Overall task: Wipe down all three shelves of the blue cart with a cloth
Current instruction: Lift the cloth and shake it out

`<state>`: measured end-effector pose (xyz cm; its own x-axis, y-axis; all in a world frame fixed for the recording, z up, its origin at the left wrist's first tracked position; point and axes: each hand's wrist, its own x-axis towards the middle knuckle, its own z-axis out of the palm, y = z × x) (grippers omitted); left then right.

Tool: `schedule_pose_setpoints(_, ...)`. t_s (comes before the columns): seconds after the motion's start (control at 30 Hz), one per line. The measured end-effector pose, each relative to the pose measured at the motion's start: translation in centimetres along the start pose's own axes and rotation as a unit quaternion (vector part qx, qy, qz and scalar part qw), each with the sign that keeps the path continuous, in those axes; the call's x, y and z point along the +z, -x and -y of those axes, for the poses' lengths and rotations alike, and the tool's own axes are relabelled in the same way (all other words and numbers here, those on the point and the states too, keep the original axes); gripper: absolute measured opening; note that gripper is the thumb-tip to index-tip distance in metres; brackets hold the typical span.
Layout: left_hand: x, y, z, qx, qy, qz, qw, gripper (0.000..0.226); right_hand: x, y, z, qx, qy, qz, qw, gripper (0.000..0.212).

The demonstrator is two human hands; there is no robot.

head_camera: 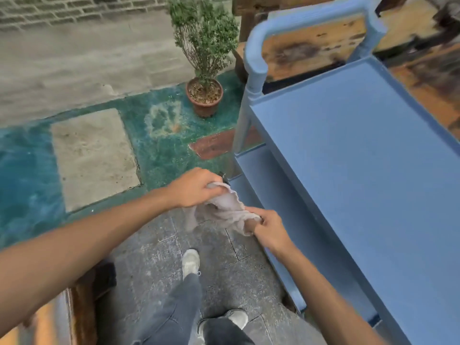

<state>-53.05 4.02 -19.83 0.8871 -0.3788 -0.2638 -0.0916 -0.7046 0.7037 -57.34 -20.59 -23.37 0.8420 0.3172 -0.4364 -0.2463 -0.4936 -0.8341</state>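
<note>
The blue cart (361, 155) fills the right side, its flat top shelf bare, with a rounded handle (258, 53) at its far end. Edges of the lower shelves (268, 185) show beneath the top shelf on its left side. A pale, crumpled cloth (227, 207) is stretched between both hands just left of the cart, above the floor. My left hand (193, 186) grips the cloth's upper end. My right hand (270, 229) pinches its lower end, close to the cart's lower shelf edge. Part of the cloth hangs down between them.
A potted shrub (205, 93) stands on the green-painted ground beyond the cart's handle. A stone slab (92, 158) lies to the left. Grey paving (159, 257) and my legs and shoes (190, 262) are below. Worn wooden furniture (323, 46) sits behind the cart.
</note>
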Motion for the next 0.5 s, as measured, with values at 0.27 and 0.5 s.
schedule_pose_setpoints(0.27,-11.1,4.3,-3.9,-0.016,0.116,-0.180,0.977,0.039,-5.1,2.6,9.5,-0.078,0.013,-0.091,0.993,0.060)
schedule_pose_setpoints(0.5,-18.3,5.0,-5.0,0.021,0.217,-0.273,0.937,0.048,-10.2,4.1,13.8,-0.073,-0.259,-0.061,0.961,0.043)
